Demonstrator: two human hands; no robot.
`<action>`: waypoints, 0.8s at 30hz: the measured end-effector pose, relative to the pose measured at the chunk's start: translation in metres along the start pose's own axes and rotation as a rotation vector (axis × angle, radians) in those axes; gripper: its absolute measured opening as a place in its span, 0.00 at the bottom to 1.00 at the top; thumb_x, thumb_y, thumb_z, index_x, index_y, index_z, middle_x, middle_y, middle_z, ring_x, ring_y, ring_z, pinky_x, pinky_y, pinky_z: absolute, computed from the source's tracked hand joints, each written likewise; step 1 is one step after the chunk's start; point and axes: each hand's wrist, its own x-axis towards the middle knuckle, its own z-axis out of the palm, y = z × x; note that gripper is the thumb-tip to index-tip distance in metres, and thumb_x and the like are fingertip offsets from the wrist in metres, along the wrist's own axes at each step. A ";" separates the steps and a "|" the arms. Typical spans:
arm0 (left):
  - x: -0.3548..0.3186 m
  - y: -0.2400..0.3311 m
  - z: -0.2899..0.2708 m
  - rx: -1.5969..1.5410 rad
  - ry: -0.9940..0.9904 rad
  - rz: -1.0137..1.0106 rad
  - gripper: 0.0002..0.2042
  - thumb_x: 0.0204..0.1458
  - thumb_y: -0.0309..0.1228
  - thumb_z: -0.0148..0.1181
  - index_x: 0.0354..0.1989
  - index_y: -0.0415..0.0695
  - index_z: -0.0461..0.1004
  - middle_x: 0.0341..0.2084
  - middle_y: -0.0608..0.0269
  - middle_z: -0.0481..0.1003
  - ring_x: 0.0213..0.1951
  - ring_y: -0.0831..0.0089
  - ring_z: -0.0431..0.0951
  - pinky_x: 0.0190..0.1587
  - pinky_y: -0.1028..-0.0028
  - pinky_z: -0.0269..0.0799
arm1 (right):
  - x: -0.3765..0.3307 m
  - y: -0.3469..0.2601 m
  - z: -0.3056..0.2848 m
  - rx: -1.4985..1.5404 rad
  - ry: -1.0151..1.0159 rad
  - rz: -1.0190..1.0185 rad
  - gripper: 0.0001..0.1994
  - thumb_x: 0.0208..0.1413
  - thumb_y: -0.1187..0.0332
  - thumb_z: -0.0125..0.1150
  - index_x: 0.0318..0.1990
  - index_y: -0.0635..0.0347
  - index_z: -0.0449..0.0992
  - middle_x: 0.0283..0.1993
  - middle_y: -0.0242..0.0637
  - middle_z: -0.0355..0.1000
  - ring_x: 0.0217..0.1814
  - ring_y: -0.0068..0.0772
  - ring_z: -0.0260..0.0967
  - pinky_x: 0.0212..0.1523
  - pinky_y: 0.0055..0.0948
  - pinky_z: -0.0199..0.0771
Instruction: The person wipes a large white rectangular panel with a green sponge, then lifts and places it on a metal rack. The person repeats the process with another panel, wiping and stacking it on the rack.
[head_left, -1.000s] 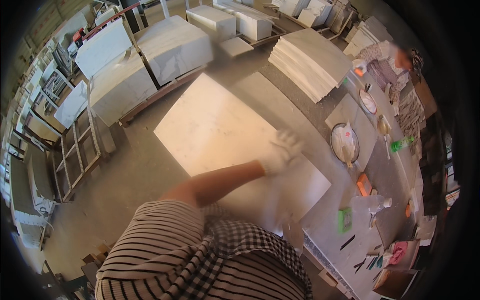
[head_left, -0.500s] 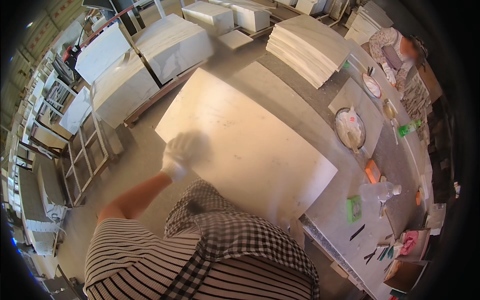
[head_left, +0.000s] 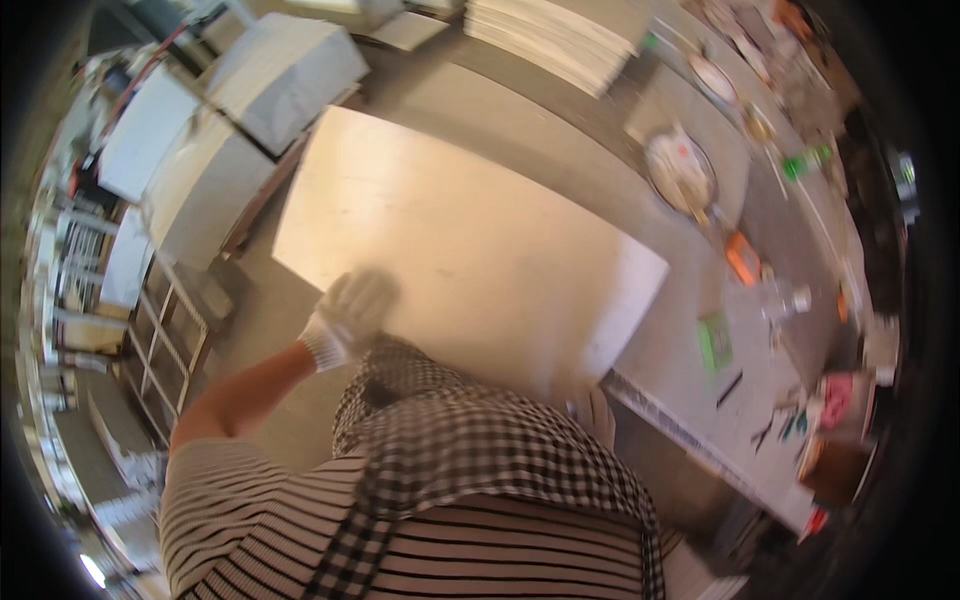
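Observation:
A large pale rectangular marble slab [head_left: 470, 230] with a glossy, faintly spotted face stretches across the middle, in front of my body. At its near left edge, my left hand [head_left: 352, 308] in a white knitted glove grips the slab, fingers laid over the face. Low on the slab's near right side, my right hand [head_left: 594, 412] shows only in part against its edge; the slab and my checked apron [head_left: 480, 430] hide most of its fingers. The slab's right part overlaps the grey worktable [head_left: 670, 400], and its left part juts out over the floor.
On the table are a round dish [head_left: 682, 175], an orange block [head_left: 742, 258], a green block [head_left: 714, 340], a clear bottle [head_left: 775, 300] and several tools. A slab stack [head_left: 560, 40] stands at the far side; marble blocks [head_left: 285, 80] and a metal frame [head_left: 165, 335] stand left.
The view has swung, so the surroundings sit higher and further left. The slab has turned slightly, its long edges lying more level. Both hands stay at its near edge.

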 end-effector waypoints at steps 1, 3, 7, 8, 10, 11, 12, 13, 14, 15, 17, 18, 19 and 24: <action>-0.004 0.006 0.007 0.066 -0.054 -0.011 0.30 0.52 0.39 0.53 0.67 0.51 0.61 0.69 0.54 0.56 0.70 0.59 0.56 0.69 0.56 0.53 | -0.008 -0.001 -0.001 0.041 -0.063 0.021 0.17 0.59 0.62 0.55 0.54 0.56 0.73 0.57 0.36 0.68 0.61 0.41 0.64 0.52 0.41 0.73; -0.004 0.012 0.019 -0.497 -0.238 -0.175 0.27 0.61 0.36 0.46 0.71 0.53 0.54 0.71 0.55 0.52 0.72 0.60 0.51 0.72 0.54 0.47 | -0.009 -0.008 0.017 0.617 0.239 0.223 0.20 0.49 0.64 0.63 0.53 0.46 0.76 0.56 0.33 0.68 0.59 0.40 0.65 0.48 0.39 0.75; 0.022 0.011 0.034 -0.351 0.340 -0.255 0.30 0.55 0.30 0.50 0.69 0.48 0.56 0.71 0.53 0.51 0.71 0.57 0.52 0.71 0.56 0.51 | -0.021 -0.011 0.032 0.475 0.251 0.281 0.22 0.46 0.65 0.64 0.52 0.41 0.77 0.61 0.32 0.67 0.61 0.41 0.63 0.51 0.40 0.75; 0.025 0.009 0.034 -0.362 0.331 -0.267 0.30 0.55 0.30 0.50 0.69 0.46 0.56 0.71 0.52 0.51 0.71 0.56 0.53 0.71 0.56 0.52 | -0.021 -0.011 0.032 0.396 0.207 0.264 0.22 0.46 0.65 0.64 0.52 0.40 0.77 0.62 0.32 0.66 0.62 0.42 0.63 0.52 0.40 0.75; 0.027 0.006 0.035 -0.352 0.323 -0.231 0.30 0.54 0.30 0.51 0.69 0.44 0.56 0.70 0.51 0.51 0.71 0.56 0.53 0.70 0.55 0.53 | -0.016 -0.008 0.026 0.219 0.145 0.224 0.21 0.48 0.65 0.61 0.53 0.40 0.76 0.65 0.33 0.65 0.64 0.44 0.61 0.54 0.41 0.74; 0.024 0.004 0.034 -0.318 0.321 -0.212 0.31 0.54 0.30 0.51 0.68 0.43 0.56 0.70 0.50 0.51 0.71 0.56 0.53 0.70 0.55 0.53 | -0.012 -0.007 0.020 0.139 0.219 0.188 0.20 0.49 0.65 0.61 0.53 0.41 0.76 0.65 0.34 0.66 0.64 0.45 0.62 0.54 0.41 0.73; 0.021 0.002 0.033 -0.377 0.253 -0.203 0.32 0.55 0.32 0.51 0.69 0.42 0.53 0.70 0.50 0.51 0.71 0.56 0.51 0.71 0.56 0.51 | -0.008 -0.007 0.013 0.077 0.209 0.180 0.20 0.49 0.65 0.61 0.53 0.42 0.75 0.64 0.34 0.66 0.64 0.45 0.62 0.55 0.42 0.73; 0.019 0.000 0.033 -0.363 0.234 -0.186 0.32 0.55 0.32 0.51 0.70 0.42 0.52 0.70 0.50 0.50 0.71 0.56 0.51 0.72 0.57 0.50 | -0.005 -0.008 0.005 0.015 0.228 0.154 0.20 0.49 0.65 0.61 0.53 0.43 0.75 0.63 0.35 0.67 0.63 0.46 0.62 0.55 0.42 0.72; 0.018 -0.002 0.033 -0.357 0.241 -0.178 0.33 0.56 0.33 0.51 0.70 0.42 0.51 0.70 0.50 0.50 0.71 0.56 0.50 0.72 0.58 0.50 | 0.002 -0.006 0.000 -0.041 0.317 0.164 0.23 0.47 0.68 0.64 0.54 0.51 0.73 0.60 0.40 0.68 0.61 0.48 0.64 0.55 0.44 0.71; 0.019 -0.002 0.035 -0.358 0.195 -0.179 0.33 0.56 0.33 0.52 0.71 0.42 0.50 0.71 0.50 0.50 0.72 0.56 0.50 0.73 0.58 0.49 | 0.003 -0.007 -0.008 0.025 0.306 0.226 0.24 0.45 0.70 0.64 0.54 0.54 0.72 0.60 0.41 0.68 0.61 0.49 0.65 0.55 0.45 0.71; 0.017 -0.008 0.035 -0.356 0.210 -0.148 0.34 0.59 0.37 0.45 0.73 0.42 0.43 0.72 0.50 0.45 0.73 0.56 0.44 0.75 0.61 0.39 | 0.004 -0.008 -0.022 0.122 0.259 0.335 0.27 0.42 0.73 0.66 0.55 0.59 0.71 0.58 0.44 0.68 0.59 0.50 0.66 0.54 0.46 0.72; 0.015 -0.011 0.035 -0.348 0.113 -0.151 0.34 0.59 0.38 0.44 0.73 0.41 0.42 0.73 0.50 0.44 0.74 0.56 0.43 0.75 0.62 0.37 | 0.000 -0.008 -0.030 0.165 0.202 0.356 0.30 0.37 0.75 0.67 0.54 0.64 0.70 0.57 0.48 0.69 0.58 0.52 0.67 0.53 0.45 0.72; 0.014 -0.014 0.034 -0.342 0.100 -0.139 0.35 0.59 0.39 0.42 0.73 0.41 0.41 0.73 0.50 0.43 0.74 0.56 0.41 0.75 0.62 0.35 | 0.002 -0.011 -0.031 0.161 0.242 0.382 0.31 0.36 0.74 0.67 0.55 0.64 0.70 0.57 0.49 0.69 0.58 0.53 0.67 0.53 0.45 0.73; 0.014 -0.028 0.024 -0.396 0.057 -0.076 0.37 0.54 0.32 0.48 0.72 0.36 0.44 0.72 0.46 0.47 0.73 0.50 0.45 0.74 0.58 0.37 | 0.001 -0.014 -0.031 0.176 0.324 0.463 0.36 0.38 0.69 0.68 0.60 0.62 0.66 0.61 0.50 0.66 0.60 0.55 0.66 0.55 0.46 0.72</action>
